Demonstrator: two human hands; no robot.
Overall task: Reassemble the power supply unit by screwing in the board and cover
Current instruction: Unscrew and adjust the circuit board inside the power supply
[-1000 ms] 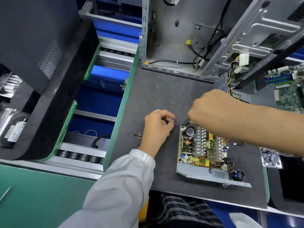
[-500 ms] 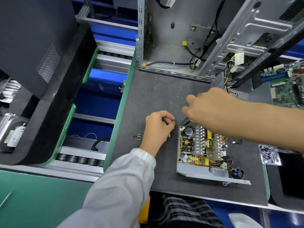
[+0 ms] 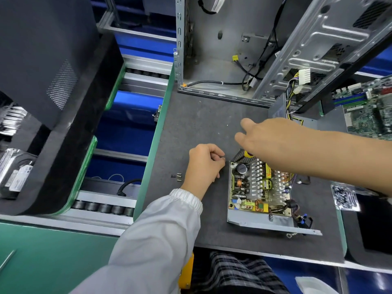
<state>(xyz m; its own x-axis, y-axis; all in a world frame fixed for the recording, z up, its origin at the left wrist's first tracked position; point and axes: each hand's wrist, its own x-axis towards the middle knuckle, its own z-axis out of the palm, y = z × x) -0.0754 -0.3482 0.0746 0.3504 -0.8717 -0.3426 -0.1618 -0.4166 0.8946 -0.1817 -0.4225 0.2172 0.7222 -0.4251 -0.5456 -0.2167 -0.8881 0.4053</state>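
While my left hand stayed curled, its contents hidden, just left of the board, my right hand hovered over it, fingers straight.

left grip curled, right grip reaching, fingers extended

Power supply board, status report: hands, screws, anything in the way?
Left hand curled beside the board, contents hidden. Right hand open above its far end. Loose screws on mat, left of left hand. Cover off.
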